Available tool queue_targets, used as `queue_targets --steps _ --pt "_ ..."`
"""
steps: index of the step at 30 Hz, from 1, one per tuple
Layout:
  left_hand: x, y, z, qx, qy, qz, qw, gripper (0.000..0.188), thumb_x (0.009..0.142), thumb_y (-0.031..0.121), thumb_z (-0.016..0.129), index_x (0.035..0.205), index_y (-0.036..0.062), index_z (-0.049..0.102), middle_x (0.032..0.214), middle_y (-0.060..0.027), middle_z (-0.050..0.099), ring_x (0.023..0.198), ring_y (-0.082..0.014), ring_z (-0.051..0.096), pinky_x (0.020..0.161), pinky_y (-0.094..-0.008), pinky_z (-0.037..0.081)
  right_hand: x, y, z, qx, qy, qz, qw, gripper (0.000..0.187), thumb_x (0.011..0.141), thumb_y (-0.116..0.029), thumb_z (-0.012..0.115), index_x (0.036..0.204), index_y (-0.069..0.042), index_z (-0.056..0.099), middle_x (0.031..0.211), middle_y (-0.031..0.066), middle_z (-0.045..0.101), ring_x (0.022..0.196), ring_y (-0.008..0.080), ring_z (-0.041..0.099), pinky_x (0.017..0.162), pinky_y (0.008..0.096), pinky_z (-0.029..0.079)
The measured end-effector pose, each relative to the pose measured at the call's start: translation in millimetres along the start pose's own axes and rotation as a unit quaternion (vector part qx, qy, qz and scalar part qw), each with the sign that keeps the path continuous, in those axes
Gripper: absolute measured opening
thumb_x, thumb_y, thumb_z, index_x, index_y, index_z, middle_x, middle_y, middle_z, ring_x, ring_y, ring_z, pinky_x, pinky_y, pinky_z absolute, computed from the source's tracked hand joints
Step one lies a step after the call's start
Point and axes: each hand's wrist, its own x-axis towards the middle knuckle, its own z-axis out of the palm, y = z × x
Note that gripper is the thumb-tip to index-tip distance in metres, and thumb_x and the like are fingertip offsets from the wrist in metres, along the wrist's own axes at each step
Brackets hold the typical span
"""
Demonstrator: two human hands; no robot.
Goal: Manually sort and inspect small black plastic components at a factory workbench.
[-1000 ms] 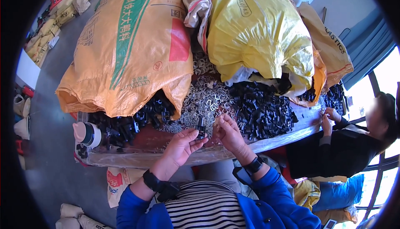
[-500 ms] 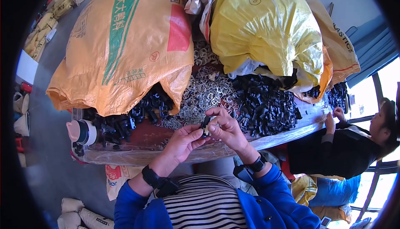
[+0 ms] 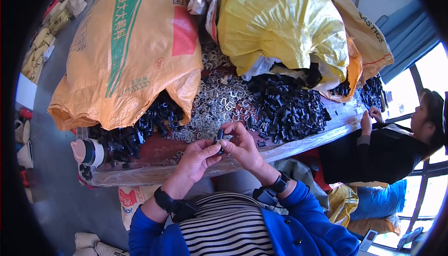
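A small black plastic part (image 3: 220, 135) is held upright between my two hands, just over the table's near edge. My left hand (image 3: 198, 157) pinches its lower end between thumb and fingers. From the other side, the fingers of my right hand (image 3: 244, 148) close round it, the thumb pressed near its middle. Fingers cover much of the part, so its exact kind is hidden. Beyond my hands lies a heap of small silvery metal clips (image 3: 215, 98). To its right spreads a pile of small black plastic pieces (image 3: 291, 111); larger black plastic parts (image 3: 133, 137) lie to the left.
A large orange woven sack (image 3: 154, 37) and a yellow sack (image 3: 280, 18) stand on the table, open toward me. A lidded cup (image 3: 93, 152) sits at the left corner. Another person (image 3: 373, 153) works at the right, hands over the table. Filled sacks (image 3: 377, 202) lie below.
The view has shifted, so the table and sacks sit further left. My right fingers have closed in around the black part, which is now more upright.
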Motion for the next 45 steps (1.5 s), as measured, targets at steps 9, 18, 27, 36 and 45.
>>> queue_targets --steps 9,18,27,36,45 --pt "9 7 -6 0.016 0.006 0.007 1.000 0.013 0.075 0.007 0.053 0.085 -0.0006 0.053 0.079 -0.0138 0.058 0.069 -0.0203 0.060 0.059 -0.0228 0.051 8 -2 -104 -0.710 0.122 -0.119 0.684 0.016 0.066 -0.013 0.059 0.080 -0.007 0.053 0.078 0.0076 0.049 0.067 0.0279 0.050 0.059 0.0381 0.039" --pt "21 13 -5 -0.001 0.012 0.000 1.000 0.013 0.075 0.006 0.053 0.086 -0.0003 0.053 0.081 -0.0137 0.058 0.072 -0.0207 0.059 0.060 -0.0226 0.051 18 1 -105 -0.644 0.101 -0.115 0.749 0.012 0.071 -0.008 0.056 0.081 -0.005 0.050 0.076 0.0062 0.050 0.064 0.0212 0.053 0.054 0.0313 0.041" --pt "12 8 3 0.004 -0.022 0.010 1.000 0.014 0.075 0.005 0.056 0.088 0.0007 0.053 0.083 -0.0102 0.058 0.074 -0.0191 0.059 0.063 -0.0233 0.050 3 -21 -47 0.110 0.032 0.052 0.992 0.017 0.078 -0.003 0.053 0.094 0.000 0.050 0.075 0.0039 0.054 0.063 0.0087 0.054 0.058 0.0195 0.044" --pt "-6 -1 7 0.032 -0.030 0.042 0.998 0.018 0.075 0.008 0.057 0.092 0.0016 0.054 0.084 -0.0067 0.058 0.075 -0.0147 0.058 0.068 -0.0238 0.049 -18 -18 -1 0.148 -0.044 0.009 0.988 0.025 0.077 -0.002 0.053 0.101 0.000 0.049 0.078 0.0039 0.053 0.065 0.0098 0.054 0.059 0.0205 0.045" --pt "-1 1 2 0.022 -0.019 0.039 0.999 0.019 0.076 0.009 0.057 0.093 0.0019 0.055 0.086 -0.0067 0.058 0.075 -0.0142 0.058 0.067 -0.0239 0.049 -14 -15 7 0.018 -0.020 -0.037 0.999 0.022 0.078 -0.002 0.053 0.100 0.001 0.050 0.081 0.0038 0.052 0.068 0.0097 0.052 0.063 0.0210 0.045"
